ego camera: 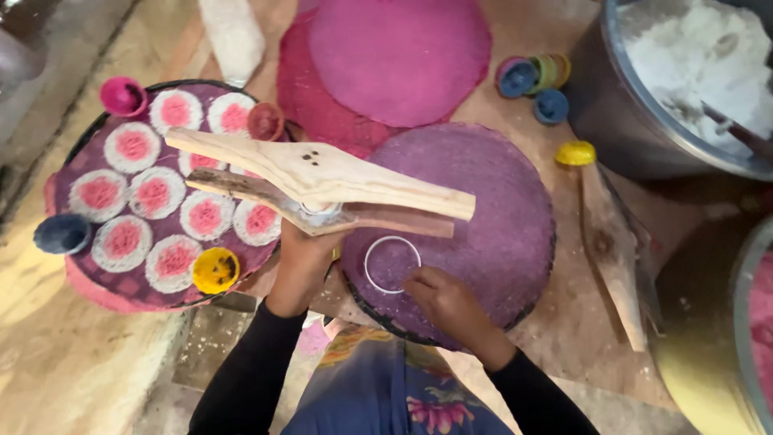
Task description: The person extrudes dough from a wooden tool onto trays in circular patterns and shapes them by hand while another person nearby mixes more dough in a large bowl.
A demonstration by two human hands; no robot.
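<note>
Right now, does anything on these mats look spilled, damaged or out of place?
Nothing stands out. The round pieces lie in neat rows on the left mat, and the metal ring sits flat on the purple mat.

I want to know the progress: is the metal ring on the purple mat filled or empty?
Empty: inside the metal ring only the bare purple mat shows, and the right hand touches its rim.

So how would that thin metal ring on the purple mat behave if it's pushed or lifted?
The metal ring looks thin and hollow, so probably light. Lying flat on the woven purple mat, it would likely drag rather than roll. The right hand touches its edge with fingertips only; being so thin, it may be fiddly to lift.
</note>
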